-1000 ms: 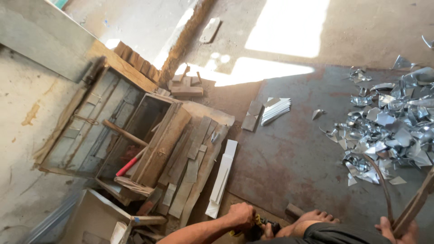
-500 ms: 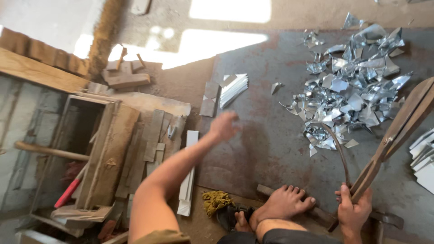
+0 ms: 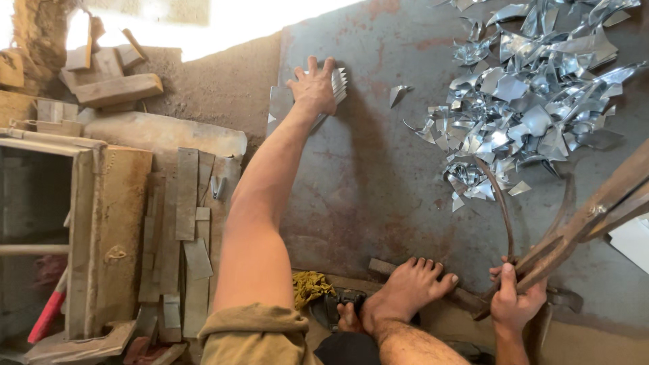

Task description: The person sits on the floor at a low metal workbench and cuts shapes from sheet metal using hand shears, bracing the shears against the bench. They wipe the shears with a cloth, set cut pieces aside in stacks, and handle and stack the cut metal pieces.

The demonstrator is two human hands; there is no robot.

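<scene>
On a rusty steel floor plate (image 3: 378,176), the left hand (image 3: 314,88) spreads flat over stacked metal strips (image 3: 338,82) while the right hand (image 3: 515,301) grips the long shears' handles (image 3: 574,230), steadying them beside the scrap pile (image 3: 527,101).

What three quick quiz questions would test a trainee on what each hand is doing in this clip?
1. True or false: the left hand rests on a fanned stack of grey sheet-metal pieces.
2. What does the right hand grip? A) a red-handled tool B) the handles of large rusty metal shears C) a wooden block
3. Fill in: the heap of shiny jagged metal offcuts lies on the person's ____ side of the dark steel floor plate.

Key: 1 true; 2 B; 3 right.
</scene>
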